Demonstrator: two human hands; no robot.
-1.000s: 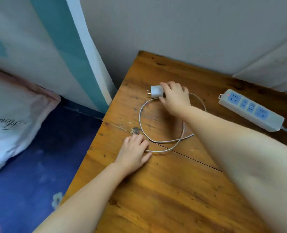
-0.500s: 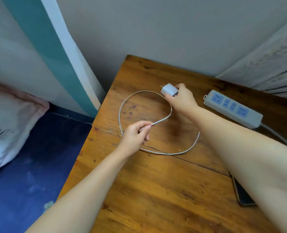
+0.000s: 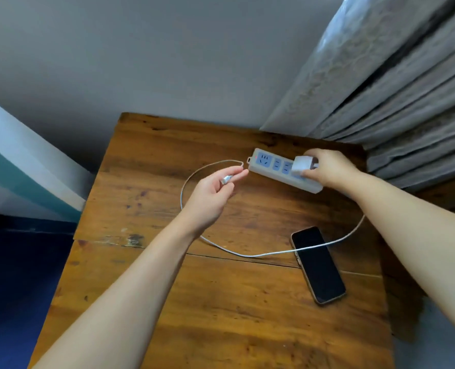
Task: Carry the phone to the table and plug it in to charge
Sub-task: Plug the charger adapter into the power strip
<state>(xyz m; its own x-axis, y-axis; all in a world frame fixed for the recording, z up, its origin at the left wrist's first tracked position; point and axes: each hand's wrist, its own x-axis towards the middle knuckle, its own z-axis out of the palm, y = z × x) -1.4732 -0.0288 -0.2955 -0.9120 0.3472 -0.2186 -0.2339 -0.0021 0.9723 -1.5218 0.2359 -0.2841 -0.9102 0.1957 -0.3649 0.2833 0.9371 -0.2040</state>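
Observation:
A black phone [image 3: 319, 267] lies face up on the wooden table [image 3: 221, 302], at the right. My right hand [image 3: 327, 169] grips the white charger plug [image 3: 302, 165] and holds it against the right end of the white power strip [image 3: 277, 167]. Whether its prongs are in a socket I cannot tell. My left hand [image 3: 213, 193] pinches the connector end of the white cable [image 3: 247, 254], just left of the strip. The cable loops over the table and crosses the top of the phone.
Grey curtains [image 3: 396, 83] hang at the back right, touching the table's far corner. A grey wall stands behind. A teal and white panel [image 3: 21, 166] and blue bedding [image 3: 16, 275] lie to the left of the table.
My right hand carried the charger plug right from the table's middle to the power strip. My left hand lifted the cable end and moved right. The view swung right, showing the phone.

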